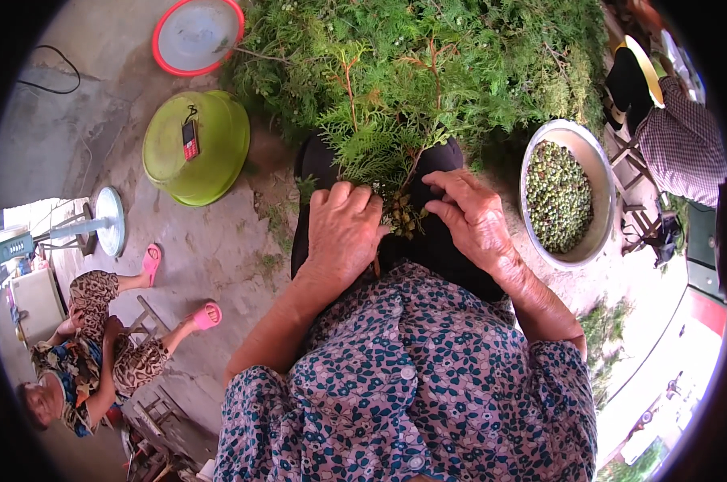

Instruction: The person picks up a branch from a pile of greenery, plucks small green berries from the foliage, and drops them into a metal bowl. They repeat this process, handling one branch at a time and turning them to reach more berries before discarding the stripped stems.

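Observation:
A conifer sprig with flat green foliage and reddish stems lies over my lap, its lower end between my hands. My left hand is closed on the sprig's base, with small pale cones showing just right of its fingers. At the right of those cones is my right hand, thumb and forefinger slightly apart, with nothing visible between them. To the right stands a metal basin holding many small green cones.
A large heap of conifer branches lies ahead. On the left are a red-rimmed basin and an upturned green tub bearing a phone. A fan and a seated person are at left; another person sits at right.

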`<action>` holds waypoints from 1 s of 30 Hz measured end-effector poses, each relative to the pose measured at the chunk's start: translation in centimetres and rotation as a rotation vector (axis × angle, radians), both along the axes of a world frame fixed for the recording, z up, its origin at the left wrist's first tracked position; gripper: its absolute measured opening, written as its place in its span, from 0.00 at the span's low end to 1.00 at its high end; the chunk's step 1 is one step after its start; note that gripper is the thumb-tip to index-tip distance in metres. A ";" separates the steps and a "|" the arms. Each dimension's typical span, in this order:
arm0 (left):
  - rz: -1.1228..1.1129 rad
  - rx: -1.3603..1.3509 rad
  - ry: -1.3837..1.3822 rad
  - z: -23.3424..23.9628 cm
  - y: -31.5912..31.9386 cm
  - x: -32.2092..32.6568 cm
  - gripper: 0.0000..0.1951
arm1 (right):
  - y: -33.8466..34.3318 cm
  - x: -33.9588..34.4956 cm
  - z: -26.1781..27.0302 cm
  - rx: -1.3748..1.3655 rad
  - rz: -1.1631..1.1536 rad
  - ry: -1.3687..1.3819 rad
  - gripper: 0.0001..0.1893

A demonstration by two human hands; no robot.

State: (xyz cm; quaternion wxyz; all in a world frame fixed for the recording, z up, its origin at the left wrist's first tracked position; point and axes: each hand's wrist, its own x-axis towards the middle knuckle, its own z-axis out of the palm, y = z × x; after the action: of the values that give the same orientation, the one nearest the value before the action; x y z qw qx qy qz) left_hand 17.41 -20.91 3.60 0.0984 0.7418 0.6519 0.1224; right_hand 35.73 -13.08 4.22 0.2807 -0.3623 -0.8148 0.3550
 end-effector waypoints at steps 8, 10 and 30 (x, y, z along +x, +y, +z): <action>0.043 0.172 0.114 -2.7 -0.4 1.4 0.13 | 1.8 0.3 -1.7 -0.302 -0.377 0.164 0.07; 0.039 0.173 0.080 -2.6 -0.2 1.5 0.12 | 3.9 0.7 -3.7 -0.140 -0.524 0.225 0.07; 0.157 0.376 -0.123 -2.4 0.9 0.0 0.05 | 0.2 -1.4 -1.3 0.147 0.121 0.078 0.08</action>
State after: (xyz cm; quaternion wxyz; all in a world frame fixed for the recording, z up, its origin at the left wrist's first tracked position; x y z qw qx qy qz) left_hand 17.44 -19.98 1.18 -0.0118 0.6851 0.6662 0.2942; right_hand 34.29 -12.83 2.90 0.3161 -0.2769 -0.8475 0.3243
